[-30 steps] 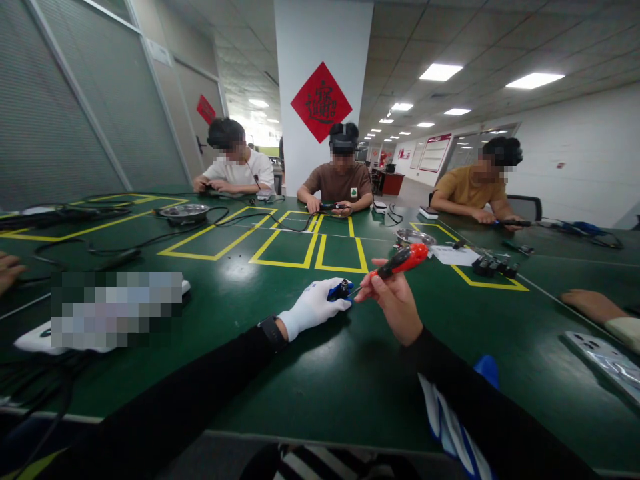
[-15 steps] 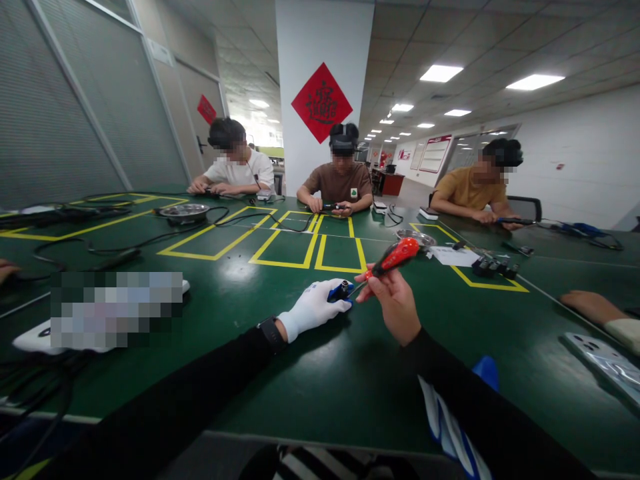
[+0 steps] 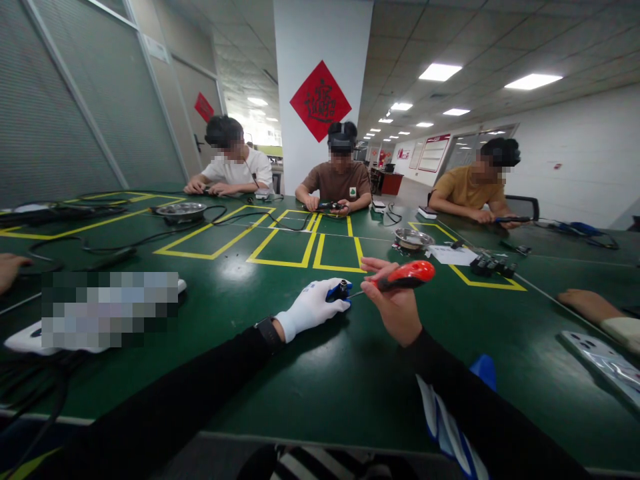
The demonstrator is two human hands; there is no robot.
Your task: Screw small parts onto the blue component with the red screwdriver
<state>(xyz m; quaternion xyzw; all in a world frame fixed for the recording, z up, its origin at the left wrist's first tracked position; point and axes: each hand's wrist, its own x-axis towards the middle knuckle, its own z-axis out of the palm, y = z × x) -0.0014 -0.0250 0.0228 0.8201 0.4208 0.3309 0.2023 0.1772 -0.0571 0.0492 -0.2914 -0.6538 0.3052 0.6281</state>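
Observation:
My left hand (image 3: 315, 307), in a white glove with blue fingertips, is closed around a small black part (image 3: 343, 287) with a round metal end pointing up. Its lower portion is hidden by the glove. My bare right hand (image 3: 397, 307) grips a screwdriver (image 3: 407, 275) with a red and black handle. The handle lies nearly level, and the thin shaft points left at the black part. Whether the tip touches the part cannot be made out. Under my right forearm lies a loose white and blue glove (image 3: 445, 420).
On the green table (image 3: 280, 393), a metal bowl (image 3: 413, 239), white paper (image 3: 453, 255) and several black parts (image 3: 493, 265) lie at the right. A power strip (image 3: 25, 337) and cables are at the left, a phone (image 3: 600, 363) at the right. Three people sit opposite; other people's hands show at both sides.
The screwdriver's handle has swung down and to the right, from tilted upward to nearly level. My right hand's fingers have shifted on it. My left hand still holds the black part in place.

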